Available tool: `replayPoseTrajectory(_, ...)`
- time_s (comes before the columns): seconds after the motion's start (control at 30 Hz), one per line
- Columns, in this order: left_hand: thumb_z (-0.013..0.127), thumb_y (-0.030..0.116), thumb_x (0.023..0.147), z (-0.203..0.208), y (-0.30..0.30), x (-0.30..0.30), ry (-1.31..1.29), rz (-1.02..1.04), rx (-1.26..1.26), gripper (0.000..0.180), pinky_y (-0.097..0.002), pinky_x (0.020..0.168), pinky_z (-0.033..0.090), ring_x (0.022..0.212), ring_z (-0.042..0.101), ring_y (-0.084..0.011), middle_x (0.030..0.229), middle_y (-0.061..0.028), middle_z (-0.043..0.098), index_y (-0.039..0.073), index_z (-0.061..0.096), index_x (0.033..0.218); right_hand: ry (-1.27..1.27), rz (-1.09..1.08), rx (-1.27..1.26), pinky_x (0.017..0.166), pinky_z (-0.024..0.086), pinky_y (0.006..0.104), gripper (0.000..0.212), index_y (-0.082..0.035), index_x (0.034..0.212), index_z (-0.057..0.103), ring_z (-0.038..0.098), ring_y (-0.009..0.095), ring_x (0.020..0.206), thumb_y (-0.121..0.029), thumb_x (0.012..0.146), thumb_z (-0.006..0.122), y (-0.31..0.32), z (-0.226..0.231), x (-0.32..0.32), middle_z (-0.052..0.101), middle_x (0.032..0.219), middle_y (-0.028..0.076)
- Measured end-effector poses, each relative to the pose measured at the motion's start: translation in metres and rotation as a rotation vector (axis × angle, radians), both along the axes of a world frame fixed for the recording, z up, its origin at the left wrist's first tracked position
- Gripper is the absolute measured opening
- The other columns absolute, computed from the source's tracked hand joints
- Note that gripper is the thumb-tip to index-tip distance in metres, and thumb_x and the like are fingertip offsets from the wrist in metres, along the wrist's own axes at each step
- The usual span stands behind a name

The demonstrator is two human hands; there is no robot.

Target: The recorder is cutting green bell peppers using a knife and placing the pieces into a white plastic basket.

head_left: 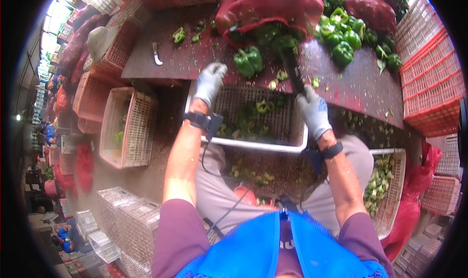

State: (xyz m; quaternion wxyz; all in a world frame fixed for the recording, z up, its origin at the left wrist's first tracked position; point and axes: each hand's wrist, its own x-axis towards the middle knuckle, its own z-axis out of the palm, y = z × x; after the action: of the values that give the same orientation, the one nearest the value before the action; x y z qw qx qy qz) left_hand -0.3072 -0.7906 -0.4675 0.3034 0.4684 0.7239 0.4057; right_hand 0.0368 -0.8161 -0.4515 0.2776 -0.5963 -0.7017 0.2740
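My right hand (314, 111), in a grey glove, is closed around the lower end of a long dark flat tool (294, 72). The tool's far end reaches the green peppers at the mouth of a red mesh sack (270, 7); its exact kind is unclear. My left hand (211, 81), also gloved, hovers over the table's near edge with fingers curled and nothing visible in them. Just right of it, a whole green bell pepper (248, 62) sits on the dark table (358, 90). Below both hands, a white-rimmed crate (253, 144) holds green pepper pieces (248, 119).
A small curved knife (156, 53) lies at the table's left. More green peppers (342, 52) are heaped at right, beside stacked red crates (434, 80). Pepper scraps fill a crate (397, 195) by my right leg. Another crate (136, 129) stands at left; pale crates (131, 214) sit lower left.
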Motion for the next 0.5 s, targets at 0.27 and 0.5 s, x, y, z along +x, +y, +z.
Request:
replayPoseTrajectory(0.27,0.068,0.047,0.094,-0.066,0.042,0.015,0.321,-0.03,0.073,0.078,-0.0444,0.114,0.041,0.135,0.052,-0.0408,0.147,-0.0279,0.052,0.004,0.042,0.154,-0.101,0.194,-0.006,0.08,0.052,0.0556,0.028,-0.009,0.122,0.059,0.069,0.045,0.088,-0.025,0.099,0.054,0.043,-0.013,-0.055,0.072,0.089,0.024)
replayPoseTrajectory(0.5,0.076,0.045,0.088,-0.061,0.073,0.021,0.393,-0.129,0.046,0.076,-0.0414,0.102,0.05,0.122,0.064,-0.0382,0.131,-0.0255,0.066,0.0,0.052,0.144,-0.153,0.234,-0.114,0.083,0.052,0.0573,0.026,-0.005,0.114,0.057,0.068,0.049,0.091,-0.025,0.099,0.052,0.078,-0.029,-0.079,0.071,0.092,0.028)
